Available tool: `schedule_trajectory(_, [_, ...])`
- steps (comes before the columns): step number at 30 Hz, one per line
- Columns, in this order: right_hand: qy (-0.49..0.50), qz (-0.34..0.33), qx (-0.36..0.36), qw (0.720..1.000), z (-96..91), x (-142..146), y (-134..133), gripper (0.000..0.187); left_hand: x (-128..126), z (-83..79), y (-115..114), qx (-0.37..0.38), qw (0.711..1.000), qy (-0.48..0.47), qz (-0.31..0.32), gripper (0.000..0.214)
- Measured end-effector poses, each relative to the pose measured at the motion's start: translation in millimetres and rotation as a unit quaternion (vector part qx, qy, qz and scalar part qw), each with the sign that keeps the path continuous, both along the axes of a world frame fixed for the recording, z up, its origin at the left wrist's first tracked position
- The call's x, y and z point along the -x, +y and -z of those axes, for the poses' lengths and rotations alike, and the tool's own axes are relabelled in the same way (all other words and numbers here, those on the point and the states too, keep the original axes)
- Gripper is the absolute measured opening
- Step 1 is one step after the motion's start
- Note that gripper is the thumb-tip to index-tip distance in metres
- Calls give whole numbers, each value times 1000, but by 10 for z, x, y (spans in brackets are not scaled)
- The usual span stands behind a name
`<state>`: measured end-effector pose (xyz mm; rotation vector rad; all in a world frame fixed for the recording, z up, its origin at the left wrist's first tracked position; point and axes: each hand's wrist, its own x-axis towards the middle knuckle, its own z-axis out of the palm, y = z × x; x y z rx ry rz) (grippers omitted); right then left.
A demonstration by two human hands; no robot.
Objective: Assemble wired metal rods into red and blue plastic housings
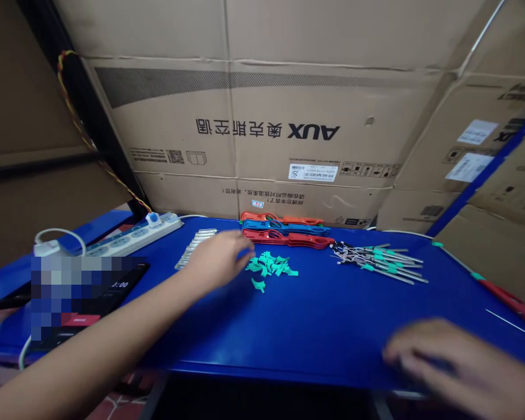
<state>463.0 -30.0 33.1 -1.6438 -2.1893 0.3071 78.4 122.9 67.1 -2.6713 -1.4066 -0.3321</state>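
Head view, left hand: the left hand [216, 259] reached across the blue desk [324, 326] toward its far edge. Its fingers were loosely curled, with the tips at the left side of the green clips [271, 265]. Whether it had pinched one could not be told.
Head view, right hand: the right hand [446, 361] was blurred and lay palm down at the desk's near right edge, fingers spread, with nothing seen in it.
Green clips: they lay in a small loose heap mid-desk toward the far edge, with a stray clip [258, 285] just in front of the heap.
Neighbours: a row of metal tubes [196, 245] lay just left of the left hand. The red and blue plastic tools [284, 229] lay stacked behind the heap, and the wired probes [380, 259] lay to the right, apart from it.
Doing it well, as a judgement: pinching a single clip from the heap's edge looked safer than digging in, because the pieces seemed light and easily scattered. The wrist should stay clear of the tubes.
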Motion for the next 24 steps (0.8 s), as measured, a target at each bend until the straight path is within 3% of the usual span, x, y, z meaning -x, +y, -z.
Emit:
schedule_trajectory(1, [-20, -46, 14, 999, -91, -96, 265, 32, -94, 23, 220, -33, 998, 27, -50, 26])
schedule_trajectory(3, [-38, 26, -58, 997, -198, -289, 804, 39, -188, 146, 538, -52, 996, 38, -67, 21])
schedule_trajectory(5, [-49, 104, -123, 986, -163, -461, 1220, 39, -182, 289, 696, -60, 995, 42, -68, 19])
schedule_trajectory(7, [-59, 107, -115, 986, -17, -588, 1420, 32, -139, 390, 751, -67, 994, 39, -76, 24])
schedule_trajectory(11, [-61, 117, -123, 984, 231, -702, 1382, 25, -126, 468, 804, -64, 995, 37, -62, 23])
schedule_trajectory(15, [-60, 100, -125, 985, 233, -727, 1324, 25, -181, 440, 832, -72, 996, 28, -50, 28])
schedule_trajectory(20, [-65, 70, -100, 990, 246, -783, 1337, 23, -176, 243, 506, -103, 994, 2, -35, 27])
schedule_trajectory(22, [-65, 74, -98, 990, 263, -837, 1333, 24, -186, 181, 255, -90, 992, -80, 36, 20])
schedule_trajectory(24, [-73, 77, -91, 990, 264, -897, 1327, 25, -228, 168, -5, 3, 979, -130, 158, 13])
